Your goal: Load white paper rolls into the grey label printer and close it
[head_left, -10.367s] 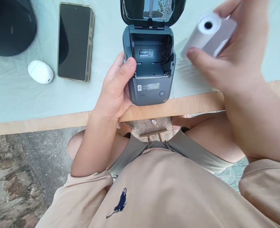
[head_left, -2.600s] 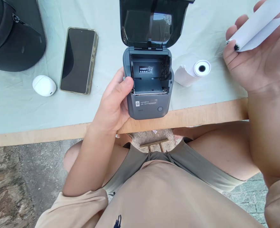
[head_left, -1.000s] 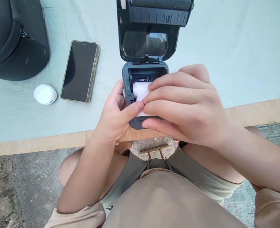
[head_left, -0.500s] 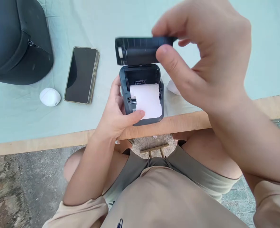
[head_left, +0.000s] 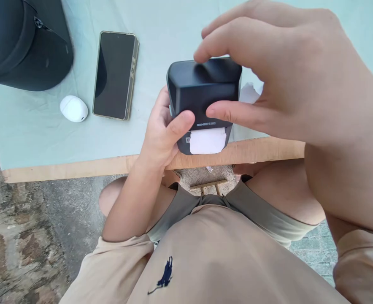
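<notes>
A black label printer point(head_left: 202, 101) with its lid closed is held over the front edge of the table by my left hand point(head_left: 164, 131). My left thumb lies on its front left side, and the fingers wrap round behind and out of sight. From the slot at its front a strip of white paper point(head_left: 208, 141) sticks out. My right hand point(head_left: 268, 67) hovers at the printer's right side with thumb and fingers spread apart. Its fingertips are over the lid, and whether they touch it I cannot tell.
A smartphone point(head_left: 115, 76) in a clear case lies left of the printer, beside a white earbud case point(head_left: 74, 108). At the back left stands a black zipped bag point(head_left: 31, 46). A piece of white paper point(head_left: 250, 93) is partly hidden behind my right hand. The table's wooden edge point(head_left: 72, 167) runs along the front.
The printer's lid has swung down from open to closed, covering the paper inside. My right hand has let go of the lid and its fingers have spread. The view has shifted slightly.
</notes>
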`<state>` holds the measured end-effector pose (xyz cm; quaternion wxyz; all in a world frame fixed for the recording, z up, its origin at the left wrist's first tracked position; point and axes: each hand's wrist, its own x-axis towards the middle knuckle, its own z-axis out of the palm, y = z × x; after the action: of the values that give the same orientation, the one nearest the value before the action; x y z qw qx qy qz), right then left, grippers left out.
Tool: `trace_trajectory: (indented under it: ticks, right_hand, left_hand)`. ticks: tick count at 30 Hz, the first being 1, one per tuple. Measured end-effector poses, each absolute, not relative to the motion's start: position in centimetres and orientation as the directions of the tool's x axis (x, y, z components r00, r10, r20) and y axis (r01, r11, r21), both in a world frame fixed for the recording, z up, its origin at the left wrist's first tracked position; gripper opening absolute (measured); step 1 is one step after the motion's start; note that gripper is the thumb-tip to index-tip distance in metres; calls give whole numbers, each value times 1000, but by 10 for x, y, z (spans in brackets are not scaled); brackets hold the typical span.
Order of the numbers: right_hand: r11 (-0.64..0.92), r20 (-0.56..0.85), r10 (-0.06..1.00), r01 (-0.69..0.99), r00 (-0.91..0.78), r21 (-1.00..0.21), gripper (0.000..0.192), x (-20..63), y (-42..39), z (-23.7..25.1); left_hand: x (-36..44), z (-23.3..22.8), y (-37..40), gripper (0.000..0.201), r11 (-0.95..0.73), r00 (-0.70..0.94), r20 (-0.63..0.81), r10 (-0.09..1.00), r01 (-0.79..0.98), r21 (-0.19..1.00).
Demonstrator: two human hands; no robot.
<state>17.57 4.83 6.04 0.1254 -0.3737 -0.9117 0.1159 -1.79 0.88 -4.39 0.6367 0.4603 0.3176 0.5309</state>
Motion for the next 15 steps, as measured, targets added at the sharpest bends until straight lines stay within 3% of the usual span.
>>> trace_trajectory:
  ticks: [3,9,15]
  right_hand:
    - [666,0,720,691,-694,-281,48,173,49,69]
    - [572,-119,781,778,-613,-258,52,169,44,67]
    - [605,-83,760,748,-645,-275,50,172,48,64]
  left_hand:
    - [-15,-38,3,48,63,219,13,976,-339,939]
    - [-15,-29,1,44,126,231,-58,971,-290,949]
    - [-13,-25,5,44,167,225,-105,969,-279,946]
